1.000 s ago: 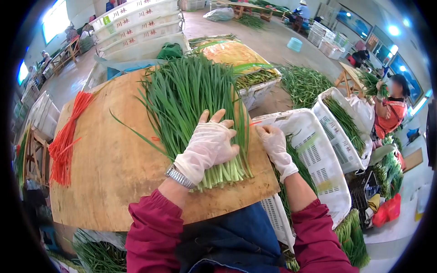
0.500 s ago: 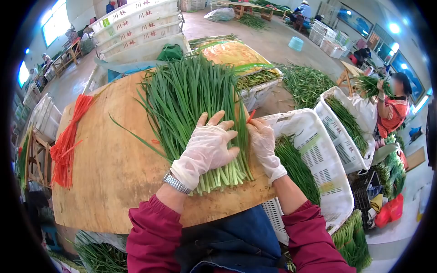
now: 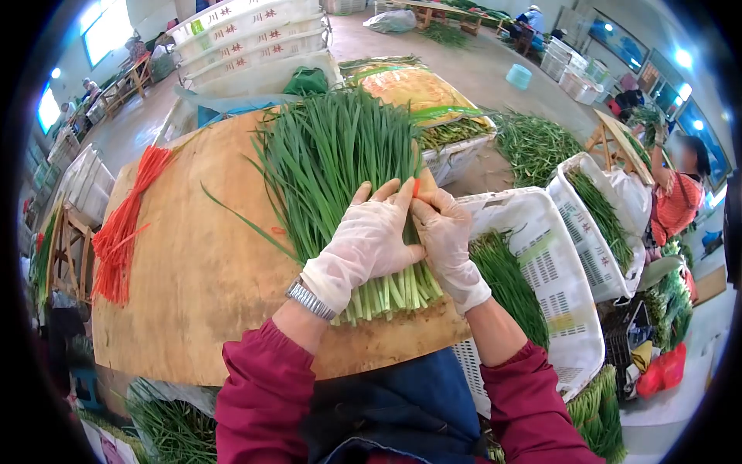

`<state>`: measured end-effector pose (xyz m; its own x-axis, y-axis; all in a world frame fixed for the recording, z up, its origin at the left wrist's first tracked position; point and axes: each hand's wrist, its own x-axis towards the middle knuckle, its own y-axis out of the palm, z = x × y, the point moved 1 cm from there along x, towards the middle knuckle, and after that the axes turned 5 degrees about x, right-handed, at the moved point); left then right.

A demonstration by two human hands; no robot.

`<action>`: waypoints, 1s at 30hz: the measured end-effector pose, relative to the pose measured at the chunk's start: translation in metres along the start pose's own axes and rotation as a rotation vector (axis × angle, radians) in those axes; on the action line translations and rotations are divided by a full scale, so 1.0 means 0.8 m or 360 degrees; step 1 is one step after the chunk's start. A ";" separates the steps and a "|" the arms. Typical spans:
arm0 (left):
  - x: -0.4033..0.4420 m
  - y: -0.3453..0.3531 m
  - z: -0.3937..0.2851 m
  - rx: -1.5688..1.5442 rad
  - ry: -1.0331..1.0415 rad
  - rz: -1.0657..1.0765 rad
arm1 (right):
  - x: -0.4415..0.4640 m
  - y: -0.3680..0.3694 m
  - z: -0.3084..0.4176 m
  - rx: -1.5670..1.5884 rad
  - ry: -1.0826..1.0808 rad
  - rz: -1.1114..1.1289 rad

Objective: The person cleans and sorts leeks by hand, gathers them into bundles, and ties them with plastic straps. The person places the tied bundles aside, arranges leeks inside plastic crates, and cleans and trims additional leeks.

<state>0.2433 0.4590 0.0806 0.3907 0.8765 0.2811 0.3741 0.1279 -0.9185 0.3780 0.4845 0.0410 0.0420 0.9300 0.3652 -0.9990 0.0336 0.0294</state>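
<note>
A thick spread of garlic chives [image 3: 332, 147] lies on a wooden board [image 3: 201, 294], its pale cut ends toward me. My left hand [image 3: 367, 243], in a thin white glove, rests across the stalks with fingers stretched out and the thumb apart. Its index fingertip touches a red tie strip [image 3: 416, 188] at the right side of the chives. My right hand [image 3: 444, 240], gloved too, pinches that strip between thumb and fingers. How far the strip goes around the stalks is hidden. A bundle of red tie strips [image 3: 127, 232] lies at the board's left.
At my right stands a white crate [image 3: 568, 301] holding green stalks, with another crate [image 3: 591, 232] behind it. Stacked white crates [image 3: 255, 50] rise beyond the board. A person [image 3: 680, 193] in red works at far right. Loose greens [image 3: 533, 143] lie on the floor.
My left hand has moved right and its fingers have come up against my right hand at the red strip. The view has shifted slightly. The person at right has raised an arm.
</note>
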 end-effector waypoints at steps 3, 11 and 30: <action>-0.002 -0.009 0.004 -0.0023 0.0018 0.0005 | 0.002 0.010 -0.011 0.0247 0.0128 0.0023; -0.093 -0.102 0.042 -0.1119 -0.0647 -0.1065 | 0.006 0.005 0.002 0.0310 0.0372 0.0100; -0.139 0.003 0.135 -0.0345 -0.1242 -0.0545 | 0.021 -0.001 0.003 0.0269 0.0428 0.0207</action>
<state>0.1098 0.4122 0.0175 -0.4289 0.8834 0.1885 0.5480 0.4204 -0.7232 0.3799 0.4991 0.0495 -0.1137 0.9864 0.1184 -0.9781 -0.1320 0.1608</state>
